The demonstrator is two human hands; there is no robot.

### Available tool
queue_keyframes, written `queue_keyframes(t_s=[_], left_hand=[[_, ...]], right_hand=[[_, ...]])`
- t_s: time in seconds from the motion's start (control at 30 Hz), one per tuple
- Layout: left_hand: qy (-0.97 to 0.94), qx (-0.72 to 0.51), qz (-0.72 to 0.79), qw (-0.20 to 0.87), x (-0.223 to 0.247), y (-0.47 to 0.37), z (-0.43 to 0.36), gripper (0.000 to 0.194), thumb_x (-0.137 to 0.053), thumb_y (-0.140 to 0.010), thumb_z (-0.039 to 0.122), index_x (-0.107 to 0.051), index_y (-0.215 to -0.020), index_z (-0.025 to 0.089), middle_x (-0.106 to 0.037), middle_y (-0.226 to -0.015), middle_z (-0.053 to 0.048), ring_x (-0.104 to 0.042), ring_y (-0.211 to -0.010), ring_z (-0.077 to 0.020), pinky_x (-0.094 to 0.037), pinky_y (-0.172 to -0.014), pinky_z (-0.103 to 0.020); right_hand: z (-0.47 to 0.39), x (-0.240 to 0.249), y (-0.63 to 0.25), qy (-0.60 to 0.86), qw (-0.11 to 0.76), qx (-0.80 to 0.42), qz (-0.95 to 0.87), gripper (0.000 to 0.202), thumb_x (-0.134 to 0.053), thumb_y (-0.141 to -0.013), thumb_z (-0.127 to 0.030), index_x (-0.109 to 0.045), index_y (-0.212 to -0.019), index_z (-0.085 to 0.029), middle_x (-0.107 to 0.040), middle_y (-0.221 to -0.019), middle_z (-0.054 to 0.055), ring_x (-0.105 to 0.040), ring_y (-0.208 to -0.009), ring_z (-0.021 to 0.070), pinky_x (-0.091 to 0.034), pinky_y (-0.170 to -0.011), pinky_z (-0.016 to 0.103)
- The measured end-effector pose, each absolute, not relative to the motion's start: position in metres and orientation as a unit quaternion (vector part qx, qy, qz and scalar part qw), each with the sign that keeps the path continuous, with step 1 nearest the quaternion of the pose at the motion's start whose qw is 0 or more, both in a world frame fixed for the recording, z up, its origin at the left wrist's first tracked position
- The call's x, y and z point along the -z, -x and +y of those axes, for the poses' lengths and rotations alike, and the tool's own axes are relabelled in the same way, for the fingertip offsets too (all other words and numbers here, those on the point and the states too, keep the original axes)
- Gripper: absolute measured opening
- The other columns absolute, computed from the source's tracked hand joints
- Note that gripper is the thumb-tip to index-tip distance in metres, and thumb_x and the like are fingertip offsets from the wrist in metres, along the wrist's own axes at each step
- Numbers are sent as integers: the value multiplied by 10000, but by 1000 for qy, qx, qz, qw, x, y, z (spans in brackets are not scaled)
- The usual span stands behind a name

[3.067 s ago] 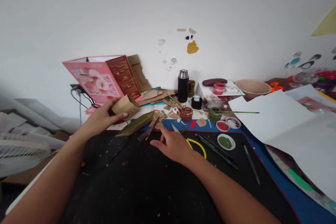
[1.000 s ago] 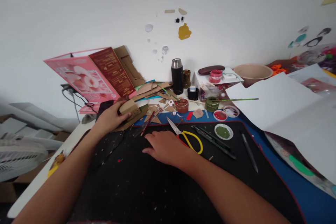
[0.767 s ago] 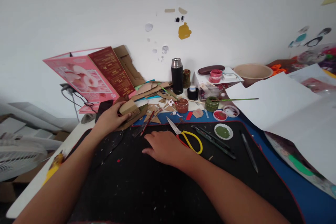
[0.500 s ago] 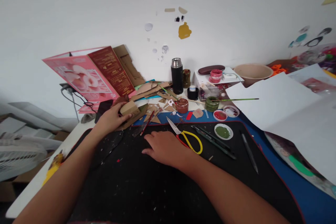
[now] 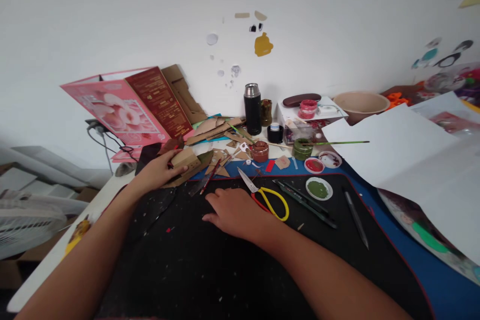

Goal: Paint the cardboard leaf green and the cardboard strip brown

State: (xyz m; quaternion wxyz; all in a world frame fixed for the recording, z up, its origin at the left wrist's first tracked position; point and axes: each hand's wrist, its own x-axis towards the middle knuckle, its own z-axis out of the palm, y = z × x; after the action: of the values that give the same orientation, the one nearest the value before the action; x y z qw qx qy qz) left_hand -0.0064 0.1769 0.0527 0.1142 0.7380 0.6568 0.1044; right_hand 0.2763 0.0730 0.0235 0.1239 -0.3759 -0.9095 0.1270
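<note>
My left hand (image 5: 159, 172) has its thumb and fingers around a small cardboard box (image 5: 185, 159) at the left rear of the black mat (image 5: 180, 260). Under and behind that box are flat cardboard pieces and a dark green piece. My right hand (image 5: 230, 210) rests on the mat, fingers apart, with nothing in it. Beside its knuckles lie scissors (image 5: 277, 203) with one yellow and one red handle. A red brush (image 5: 210, 176) lies between the two hands, near cardboard scraps.
Behind the mat stand a black flask (image 5: 252, 112), a red-brown paint jar (image 5: 259, 151) and a green paint jar (image 5: 302, 149) with a brush across it. Dark green pens (image 5: 305, 202) and a green-filled lid (image 5: 319, 188) lie right. A pink folded box (image 5: 123, 112) leans at left.
My left hand has shifted slightly and more of the small cardboard box shows. My right hand has hardly moved.
</note>
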Motion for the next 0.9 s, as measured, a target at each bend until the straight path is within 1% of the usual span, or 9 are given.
queue_keyframes(t_s=[0.07, 0.13, 0.2, 0.27, 0.33, 0.5, 0.67, 0.8, 0.9], left_hand=[[-753, -102, 641, 109, -53, 6, 178, 917, -603, -795, 764, -610, -1480, 155, -728, -1387, -170, -721, -1158, -381, -544, -1034, -462], [-770, -121, 620, 92, -53, 5, 177, 905, -608, -807, 738, -588, -1496, 151, -674, -1473, -186, -661, -1284, -400, -499, -1111, -497], [-784, -152, 597, 75, -53, 4, 176, 906, -624, -821, 704, -533, -1536, 156, -603, -1557, -189, -591, -1385, -398, -453, -1170, -518], [-791, -179, 581, 66, -54, 2, 173, 892, -640, -840, 674, -489, -1561, 171, -557, -1597, -182, -552, -1429, -386, -435, -1191, -525], [-792, -187, 578, 62, -56, -1, 170, 858, -646, -855, 655, -488, -1553, 182, -560, -1587, -174, -555, -1420, -375, -436, -1190, -529], [-796, -145, 584, 59, -56, -4, 169, 761, -631, -848, 628, -574, -1464, 185, -639, -1474, -160, -590, -1356, -377, -496, -1120, -494], [-790, -135, 594, 68, -52, 1, 172, 708, -589, -859, 512, -563, -1483, 180, -638, -1485, -155, -625, -1302, -360, -536, -1059, -478], [-794, -132, 589, 75, -50, 2, 172, 707, -583, -854, 491, -559, -1492, 186, -638, -1487, -151, -606, -1336, -357, -536, -1065, -466], [-796, -139, 584, 78, -51, 2, 171, 668, -583, -862, 484, -573, -1470, 207, -649, -1479, -138, -605, -1337, -348, -511, -1105, -474]], right_hand=[[73, -24, -276, 377, 122, -126, -910, 427, -678, -1037, -510, -710, -1203, -118, -767, -1116, 142, -770, -978, 327, -626, -787, 434], [72, -25, -277, 377, 119, -125, -910, 425, -673, -1040, -512, -709, -1203, -121, -765, -1121, 142, -769, -981, 323, -624, -791, 429], [72, -26, -277, 378, 119, -123, -910, 427, -667, -1042, -518, -709, -1207, -126, -763, -1121, 141, -768, -978, 319, -622, -794, 424], [72, -25, -277, 376, 120, -120, -911, 429, -665, -1043, -518, -709, -1210, -125, -762, -1116, 141, -768, -971, 318, -622, -787, 422], [72, -24, -276, 375, 120, -120, -911, 431, -669, -1041, -516, -709, -1213, -123, -760, -1116, 143, -768, -964, 319, -622, -780, 424], [72, -24, -276, 377, 120, -122, -910, 428, -677, -1036, -513, -709, -1211, -124, -760, -1116, 140, -766, -961, 317, -622, -787, 423], [71, -24, -276, 372, 123, -117, -912, 412, -689, -1029, -506, -714, -1180, -123, -759, -1107, 134, -769, -944, 325, -628, -764, 431], [71, -23, -275, 373, 124, -115, -912, 411, -685, -1031, -504, -714, -1185, -124, -759, -1101, 132, -769, -938, 322, -629, -763, 428], [72, -24, -275, 374, 120, -118, -912, 405, -690, -1030, -499, -716, -1180, -123, -759, -1102, 137, -769, -952, 320, -627, -770, 424]])
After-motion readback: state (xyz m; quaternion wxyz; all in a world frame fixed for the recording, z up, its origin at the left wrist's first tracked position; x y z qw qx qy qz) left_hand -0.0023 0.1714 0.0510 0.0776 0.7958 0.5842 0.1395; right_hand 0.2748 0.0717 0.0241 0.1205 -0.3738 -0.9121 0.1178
